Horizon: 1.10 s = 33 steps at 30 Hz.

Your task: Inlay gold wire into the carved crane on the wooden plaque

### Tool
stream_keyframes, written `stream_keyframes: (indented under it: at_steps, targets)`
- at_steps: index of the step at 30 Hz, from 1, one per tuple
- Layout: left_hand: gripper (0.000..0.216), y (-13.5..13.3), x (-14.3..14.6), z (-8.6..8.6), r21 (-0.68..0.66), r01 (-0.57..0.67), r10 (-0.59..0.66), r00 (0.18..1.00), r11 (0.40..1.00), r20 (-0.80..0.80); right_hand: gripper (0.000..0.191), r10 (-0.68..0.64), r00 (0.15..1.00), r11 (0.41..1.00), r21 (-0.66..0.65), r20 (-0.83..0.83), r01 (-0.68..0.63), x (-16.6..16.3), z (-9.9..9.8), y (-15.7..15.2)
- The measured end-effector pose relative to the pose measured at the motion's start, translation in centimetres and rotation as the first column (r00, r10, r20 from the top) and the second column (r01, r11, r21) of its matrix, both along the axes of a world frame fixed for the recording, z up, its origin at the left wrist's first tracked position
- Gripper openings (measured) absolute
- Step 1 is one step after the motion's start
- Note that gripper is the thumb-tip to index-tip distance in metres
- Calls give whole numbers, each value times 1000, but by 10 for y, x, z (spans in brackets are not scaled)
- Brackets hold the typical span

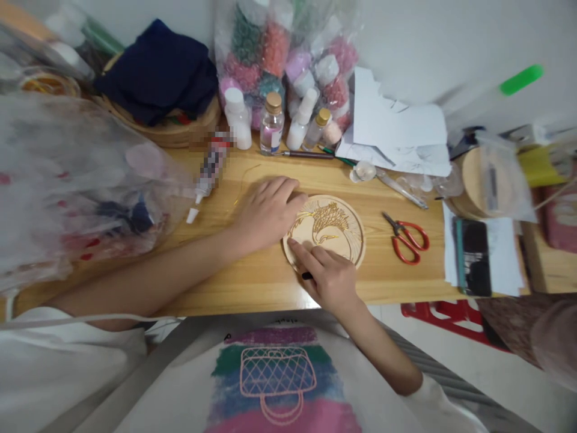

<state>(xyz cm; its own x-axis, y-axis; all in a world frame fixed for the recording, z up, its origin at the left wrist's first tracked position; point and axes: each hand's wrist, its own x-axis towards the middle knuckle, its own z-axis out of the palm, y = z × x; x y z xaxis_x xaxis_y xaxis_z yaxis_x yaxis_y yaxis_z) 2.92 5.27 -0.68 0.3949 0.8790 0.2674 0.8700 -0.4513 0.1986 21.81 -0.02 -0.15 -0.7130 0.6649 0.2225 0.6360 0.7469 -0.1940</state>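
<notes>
A round pale wooden disc (304, 237) lies on the table before me, bearing a raised gold-wire design of a bird with a feathered wing. My left hand (273, 210) rests palm down at its upper left rim, with fingers lying over the edge. From the front, my right hand (333, 276) reaches onto the disc. Its index finger presses on the left part of the design, while the other fingers curl in. A small black-ended thing (307, 276) shows under this hand; the rest of it is hidden. Red-handled scissors (408, 240) lie to the right.
A glue tube (211, 165) and a loose gold wire (243, 180) lie left of the disc. Small bottles (271, 129), a dark pen (309, 154) and white papers (396, 129) line the back. Plastic bags (90, 192) crowd the left; a black phone-like object (475, 258) lies right.
</notes>
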Motion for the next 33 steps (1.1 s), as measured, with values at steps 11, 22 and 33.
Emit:
stream_keyframes:
  at_steps: [11,22,33]
  targets:
    - [30,0,0,2,-56,4,-3,1000,998,19,40,-8,1000,1000,0,2,8,-1,0,0]
    - [25,1,-2,-1,12,13,-13,1000,1000,-18,39,-14,1000,1000,13,-9,14,-2,0,0]
    - [26,0,-1,0,39,10,-9,1000,999,-19,37,-13,999,999,37,-34,14,-1,0,0]
